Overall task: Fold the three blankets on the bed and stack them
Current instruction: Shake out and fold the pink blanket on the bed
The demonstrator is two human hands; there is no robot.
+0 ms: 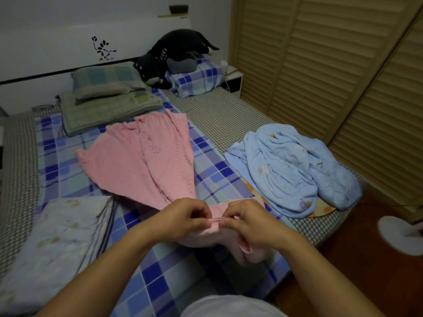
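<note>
Pink blanket (pixel 146 161) was spread lengthwise down the middle of the bed (pixel 229 120), fanned out wide at the far end & bunched narrow at the near edge, where both hands had it. Left hand (pixel 183 216) and right hand (pixel 249 223) were right next to each other, each grip closed w/ fingertips pinching the pink hem, a short bit of edge pulled straight btwn them; rest of that end hung down off the bed under the right wrist. Pale floral blanket (pixel 61 234) was already folded flat at the near left corner, just beside the pink one. Light blue blanket (pixel 295 165) lay crumpled in a heap on the right side, well apart from the pink. Further back: green pillows (pixel 107 92) stacked by the headboard, black plush toy (pixel 174 53) lying across a checked pillow (pixel 196 81). White fan base (pixel 400 234) sat on the wood floor at far right.
</note>
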